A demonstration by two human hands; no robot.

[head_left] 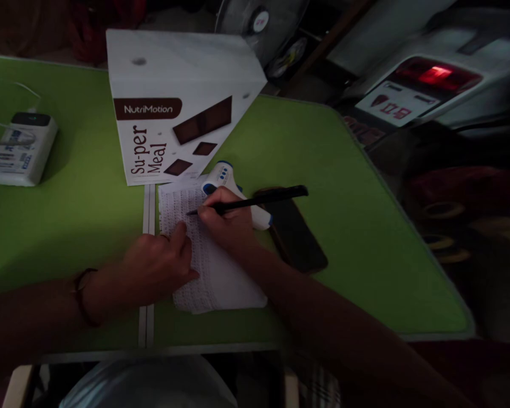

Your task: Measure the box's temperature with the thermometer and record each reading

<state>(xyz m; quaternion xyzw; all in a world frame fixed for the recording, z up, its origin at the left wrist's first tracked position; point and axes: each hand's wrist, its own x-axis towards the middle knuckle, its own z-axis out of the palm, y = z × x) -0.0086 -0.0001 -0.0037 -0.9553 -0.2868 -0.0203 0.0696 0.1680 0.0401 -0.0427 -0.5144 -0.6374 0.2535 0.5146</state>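
My right hand (pixel 225 218) is closed around a black pen (pixel 276 196), its tip touching a sheet of paper (pixel 233 277) covered in rows of small handwriting on its left part. On the paper's left edge rests my left hand (pixel 159 260), thumb and index finger apart, the other fingers loosely bent, nothing in its grasp. A white and blue infrared thermometer (pixel 221 174) lies just beyond and partly behind my right hand. To the right of that hand is a dark smartphone (pixel 300 238), face up.
A white NutriMotion box (pixel 153 73) stands at the far side of the green table (pixel 348 255). On the left lies a white power bank (pixel 23 150) with a cable. Behind are a fan (pixel 261 21) and a device with a red lit display (pixel 437 73).
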